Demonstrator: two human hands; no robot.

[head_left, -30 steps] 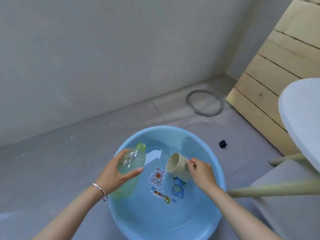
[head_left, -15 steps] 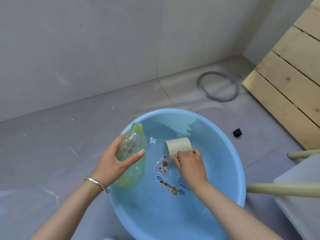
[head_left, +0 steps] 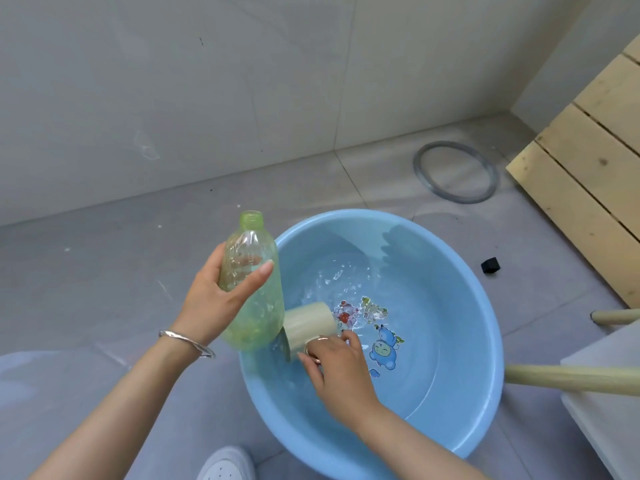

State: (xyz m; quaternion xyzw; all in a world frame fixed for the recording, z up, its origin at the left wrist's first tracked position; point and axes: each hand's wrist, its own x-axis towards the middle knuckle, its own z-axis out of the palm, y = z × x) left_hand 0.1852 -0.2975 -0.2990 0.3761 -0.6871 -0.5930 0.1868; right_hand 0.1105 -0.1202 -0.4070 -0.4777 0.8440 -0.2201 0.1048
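Grey tiled floor point(head_left: 104, 271) meets a pale tiled wall point(head_left: 173, 81). Stacked wooden planks point(head_left: 581, 188) stand at the far right.

A blue plastic basin point(head_left: 443, 358) sits on the floor, centre-right. It holds shallow water point(head_left: 332, 275), rippled at the far side. Cartoon stickers point(head_left: 382, 348) are on its bottom.

A wooden pole point(head_left: 571, 379) lies across the lower right, its end just beside the basin rim.

The bottle point(head_left: 252, 292) is clear green plastic with no cap. It is held above the basin's left rim, neck up and leaning away from the camera. The left hand point(head_left: 214, 303) is clamped round its middle, thumb across the front and fingers behind. There is a metal bracelet point(head_left: 187, 341) on that wrist.

The right hand point(head_left: 337, 368) is inside the basin at its left side, fingers curled tight on the cup point(head_left: 310, 323). The cup is beige, tipped onto its side, low over the water and just beside the bottle's base. I cannot tell whether the two touch, or whether the cup's mouth is in the water.

A grey hose ring point(head_left: 460, 199) lies on the floor beyond the basin. The toe of a white shoe point(head_left: 225, 465) shows at the bottom edge. A small black block point(head_left: 490, 265) sits on the floor between basin and planks.
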